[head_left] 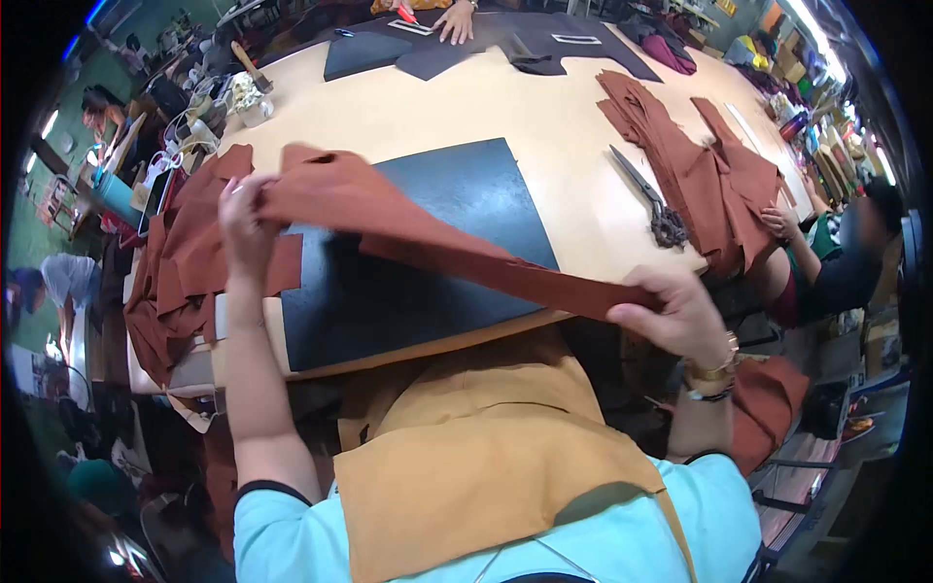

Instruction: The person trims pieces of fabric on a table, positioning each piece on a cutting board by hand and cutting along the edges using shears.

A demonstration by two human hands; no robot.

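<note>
A long piece of rust-brown fabric (418, 228) stretches between my two hands, raised over a black mat (389, 311) on the table. At its left end, my left hand (249, 206) is closed on the cloth. The lower right end lies pinched between the thumb and fingers of my right hand (675, 309). Beneath and beside my left hand, more rust-brown fabric pieces (194, 253) lie in a loose heap at the table's left edge. Part of the mat is hidden by the held fabric.
Large dark-handled scissors (649, 194) lie right of the mat, beside another rust-brown fabric pile (709, 185). A person's hand (777, 222) touches that pile. Across the table (389, 117), another person's hand (457, 21) rests on dark fabric (437, 60). A brush (251, 66) stands at the back left.
</note>
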